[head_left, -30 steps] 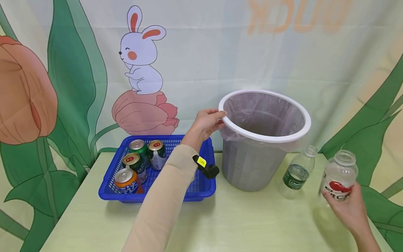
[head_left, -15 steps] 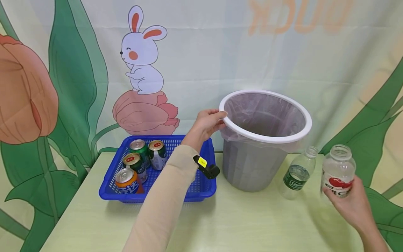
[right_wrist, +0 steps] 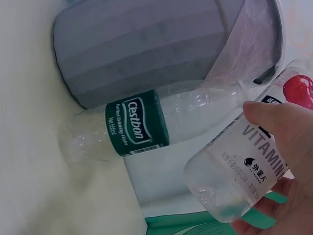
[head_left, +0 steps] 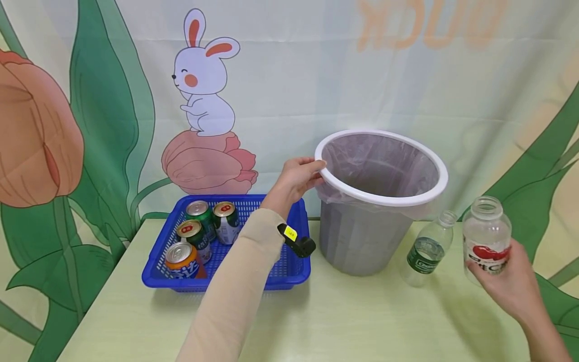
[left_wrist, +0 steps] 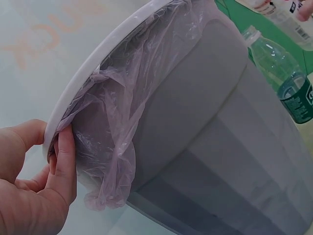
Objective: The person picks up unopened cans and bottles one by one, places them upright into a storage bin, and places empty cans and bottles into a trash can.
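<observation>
My left hand [head_left: 298,176] pinches the white rim [left_wrist: 80,78] of a grey trash bin [head_left: 362,236], thumb above and fingers beneath, at the bin's left side. A thin pinkish bag [left_wrist: 120,147] lines the bin and folds out over its edge. With curled fingers my right hand [head_left: 508,281] grips a clear plastic bottle [right_wrist: 244,161] that has a wide neck and a red cherry label. That bottle is held off the table, its bottom in the air in the right wrist view. Beside it a green-labelled water bottle [head_left: 425,254] stands upright on the table, without a cap.
Left of the bin sits a blue plastic basket [head_left: 151,266] with several drink cans inside, among them an orange can [head_left: 184,261]. The light green table [head_left: 316,322] meets a printed cloth backdrop [head_left: 280,75] behind the bin.
My right hand has raised the cherry-label bottle, which was lower and tilted a second ago and is now more upright. The left hand keeps its grip on the rim.
</observation>
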`<state>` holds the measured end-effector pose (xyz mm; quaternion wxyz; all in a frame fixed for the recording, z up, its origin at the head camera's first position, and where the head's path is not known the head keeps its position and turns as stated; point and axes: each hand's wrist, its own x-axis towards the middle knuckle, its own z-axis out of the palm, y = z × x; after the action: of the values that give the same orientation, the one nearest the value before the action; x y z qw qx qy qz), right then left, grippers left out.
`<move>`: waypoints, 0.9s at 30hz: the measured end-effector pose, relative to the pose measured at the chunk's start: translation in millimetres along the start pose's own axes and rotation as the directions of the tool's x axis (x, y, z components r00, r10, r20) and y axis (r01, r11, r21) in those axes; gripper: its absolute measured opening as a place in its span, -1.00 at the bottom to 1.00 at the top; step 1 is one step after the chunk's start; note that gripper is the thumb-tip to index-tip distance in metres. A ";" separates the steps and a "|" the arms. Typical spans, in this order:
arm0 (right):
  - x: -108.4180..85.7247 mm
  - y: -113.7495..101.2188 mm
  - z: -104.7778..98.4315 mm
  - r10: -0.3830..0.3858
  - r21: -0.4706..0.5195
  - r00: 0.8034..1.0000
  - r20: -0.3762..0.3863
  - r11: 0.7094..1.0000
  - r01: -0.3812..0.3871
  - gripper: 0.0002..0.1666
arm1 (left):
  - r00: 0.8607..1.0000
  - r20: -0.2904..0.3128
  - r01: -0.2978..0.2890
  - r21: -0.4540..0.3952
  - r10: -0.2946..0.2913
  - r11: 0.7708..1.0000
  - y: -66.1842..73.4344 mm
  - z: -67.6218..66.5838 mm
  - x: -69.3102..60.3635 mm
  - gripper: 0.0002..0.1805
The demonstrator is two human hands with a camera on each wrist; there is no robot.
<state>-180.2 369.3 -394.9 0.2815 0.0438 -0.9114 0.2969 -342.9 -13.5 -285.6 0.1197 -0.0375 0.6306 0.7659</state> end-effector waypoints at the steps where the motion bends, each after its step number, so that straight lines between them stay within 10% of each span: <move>1: 1.5 -0.8 -0.6 -0.001 -0.008 1.000 -0.001 1.000 0.001 -0.32 | 1.000 -0.001 0.000 0.001 0.000 1.000 -0.1 -0.1 -0.1 -0.53; 27: 33.9 -26.2 -12.5 -0.061 -0.051 0.997 0.045 0.997 0.063 -0.28 | 1.000 0.002 -0.007 -0.007 0.007 1.000 -1.2 -0.1 -0.2 -0.54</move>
<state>-196.0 357.8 -354.7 0.2718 0.0712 -0.9229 0.2631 -342.4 -13.4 -286.7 0.1177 -0.0350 0.6280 0.7685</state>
